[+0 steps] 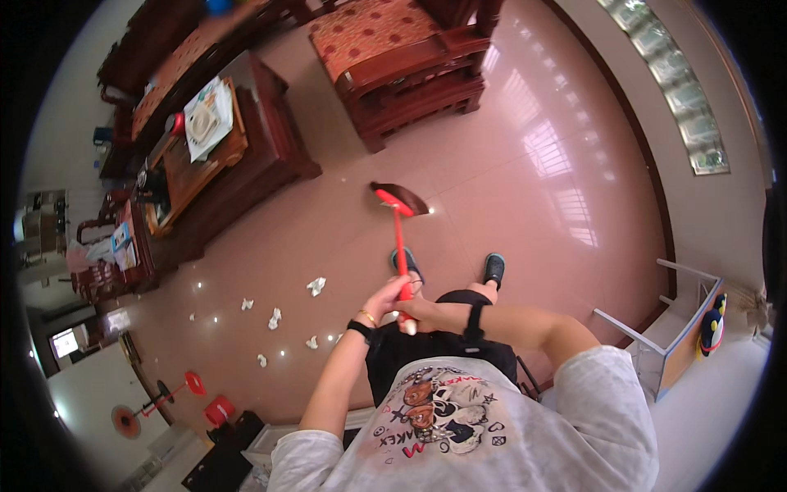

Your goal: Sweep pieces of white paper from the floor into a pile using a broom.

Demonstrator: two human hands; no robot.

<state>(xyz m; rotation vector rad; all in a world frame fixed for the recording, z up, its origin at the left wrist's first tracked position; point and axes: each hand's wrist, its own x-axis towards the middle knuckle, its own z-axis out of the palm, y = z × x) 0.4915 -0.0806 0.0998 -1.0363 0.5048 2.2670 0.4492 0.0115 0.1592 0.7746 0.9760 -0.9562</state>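
A broom with a red handle (401, 246) runs away from my body, its red head and dark bristles (409, 198) low over the tiled floor ahead of my feet. Whether the bristles touch the tiles I cannot tell. My left hand (386, 296) wraps the handle above my right hand (421, 312), which grips it close to the pale end cap. Several crumpled white papers lie on the floor to the left, among them a larger one (316, 286) and another (275, 318). The broom head is apart from them.
A dark wooden coffee table (276, 132) with a tray stands at the upper left. A wooden chair with a patterned cushion (375, 34) is ahead. At right, a small folding table (667, 363) carries a penguin toy (713, 329). A red bucket-like object (219, 411) sits at lower left.
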